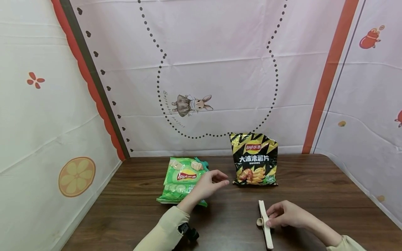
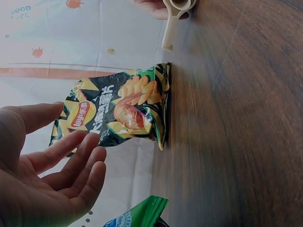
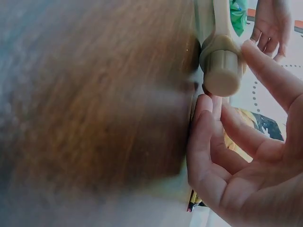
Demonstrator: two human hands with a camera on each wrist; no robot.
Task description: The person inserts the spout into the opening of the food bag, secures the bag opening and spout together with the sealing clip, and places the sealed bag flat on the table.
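Observation:
My right hand [image 1: 287,214] pinches a long cream bag-sealing clip [image 1: 265,226] between thumb and fingers, low over the front right of the table. A round capped spout [image 3: 222,73] sticks out from the clip's middle in the right wrist view. My left hand [image 1: 209,184] is raised with fingers loosely bent and nothing in them, in front of the green Lay's chip bag [image 1: 179,181]. That bag lies on the table with a teal piece [image 1: 202,163] at its top right corner. Beyond the hands, a black and yellow Lay's chip bag [image 1: 255,160] stands upright.
A dark brown wooden table [image 1: 125,209] carries everything. Printed cloth [image 1: 220,76] hangs along its back edge and both sides. On my left wrist is a black strap [image 1: 188,232].

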